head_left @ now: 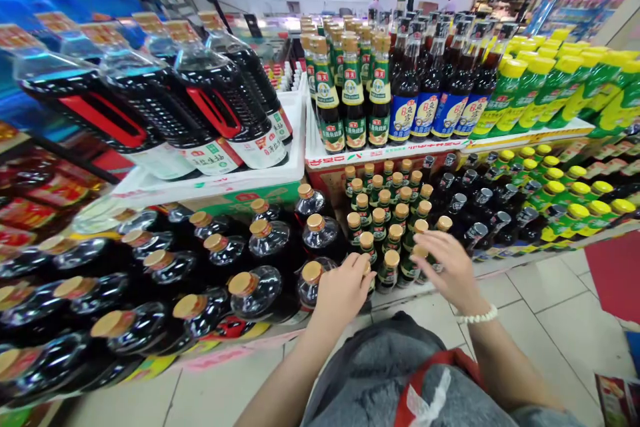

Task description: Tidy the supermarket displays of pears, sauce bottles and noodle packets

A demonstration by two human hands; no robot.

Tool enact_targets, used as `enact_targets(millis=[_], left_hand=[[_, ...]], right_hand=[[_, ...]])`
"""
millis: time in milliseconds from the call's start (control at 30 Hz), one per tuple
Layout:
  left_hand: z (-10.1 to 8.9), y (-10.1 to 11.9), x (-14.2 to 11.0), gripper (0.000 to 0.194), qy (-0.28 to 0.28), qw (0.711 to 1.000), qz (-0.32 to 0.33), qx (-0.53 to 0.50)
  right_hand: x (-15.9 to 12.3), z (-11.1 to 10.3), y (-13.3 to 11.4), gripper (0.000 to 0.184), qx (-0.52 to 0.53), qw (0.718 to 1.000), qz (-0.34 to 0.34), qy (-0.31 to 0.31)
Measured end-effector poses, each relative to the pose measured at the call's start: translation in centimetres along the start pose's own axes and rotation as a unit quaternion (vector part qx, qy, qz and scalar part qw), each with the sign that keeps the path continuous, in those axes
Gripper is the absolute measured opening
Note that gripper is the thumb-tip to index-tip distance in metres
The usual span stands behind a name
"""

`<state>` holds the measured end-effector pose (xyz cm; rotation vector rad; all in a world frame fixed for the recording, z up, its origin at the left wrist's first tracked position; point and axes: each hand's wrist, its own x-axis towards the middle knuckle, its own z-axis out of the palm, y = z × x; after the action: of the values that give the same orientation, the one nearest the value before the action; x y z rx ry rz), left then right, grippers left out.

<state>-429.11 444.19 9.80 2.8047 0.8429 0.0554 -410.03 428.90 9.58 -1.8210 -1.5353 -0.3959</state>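
I am crouched in front of a low shop shelf of dark sauce bottles. My left hand [344,290] is closed around a small gold-capped bottle [368,265] at the front of the lower row. My right hand [447,267], with a white bead bracelet on the wrist, has its fingers spread over the neighbouring small green-labelled bottles [393,260] and touches their caps. Large dark jugs with gold caps [260,287] stand to the left of my hands.
An upper shelf carries big red-handled jugs [215,110], green-labelled bottles [353,90], blue-labelled bottles [430,90] and yellow-capped green bottles [555,83]. Tiled floor [550,307] lies to the right, with a red mat [615,273]. My grey-clad knee [400,373] is below.
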Motion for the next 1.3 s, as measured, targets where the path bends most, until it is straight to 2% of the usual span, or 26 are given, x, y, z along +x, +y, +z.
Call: enact_targets(millis=[67,133,167,233,300,367,433,533,633,767,933,1067,1167,1300], left_hand=[[0.2,0.2,-0.2,0.027,0.023,1.0,0.0,0.0],[0.5,0.2,-0.7,0.037,0.077,0.997,0.022,-0.009],[0.6,0.3,-0.9,0.041,0.114,0.992,0.042,-0.016],[0.6,0.4,-1.6,0.044,0.194,0.976,0.091,-0.031],[0.5,0.6,-2.2,0.038,0.259,0.955,0.135,-0.047],[0.3,0.8,-2.8,0.033,0.3,0.938,0.159,-0.061],[0.3,1.1,-3.3,0.032,0.327,0.927,0.167,-0.071],[0.6,1.2,-3.9,0.034,0.356,0.918,0.158,-0.072],[1.2,1.0,-4.2,0.034,0.376,0.914,0.134,-0.067],[1.9,0.7,-4.4,0.032,0.391,0.913,0.104,-0.054],[1.9,0.5,-5.1,0.034,0.418,0.904,0.076,-0.036],[1.7,0.1,-6.5,0.036,0.441,0.896,0.048,-0.029],[1.8,-0.3,-7.6,0.036,0.45,0.892,0.023,-0.02],[2.2,-1.0,-8.8,0.035,0.456,0.89,-0.003,-0.006]], right_hand=[[1.5,-2.5,2.2,0.026,-0.046,0.997,0.028,0.049],[3.0,-4.6,4.7,0.024,-0.113,0.991,0.059,0.033],[3.8,-5.3,5.9,0.026,-0.148,0.986,0.073,-0.007],[5.0,-5.9,7.7,0.031,-0.202,0.965,0.101,-0.13],[5.9,-5.5,8.6,0.037,-0.233,0.93,0.119,-0.26],[6.6,-4.5,9.0,0.039,-0.251,0.892,0.124,-0.355],[7.0,-3.6,9.1,0.033,-0.264,0.864,0.118,-0.412],[7.4,-3.0,9.4,0.02,-0.251,0.85,0.089,-0.454],[7.7,-3.2,9.8,0.016,-0.237,0.852,0.064,-0.462],[8.3,-3.4,10.0,0.016,-0.249,0.851,0.072,-0.456],[9.5,-3.4,9.2,0.023,-0.277,0.823,0.049,-0.494],[12.4,-3.9,8.2,0.038,-0.298,0.796,-0.002,-0.527],[16.8,-4.5,7.3,0.036,-0.308,0.819,-0.035,-0.484],[22.7,-5.2,6.8,0.035,-0.332,0.877,-0.018,-0.347]])
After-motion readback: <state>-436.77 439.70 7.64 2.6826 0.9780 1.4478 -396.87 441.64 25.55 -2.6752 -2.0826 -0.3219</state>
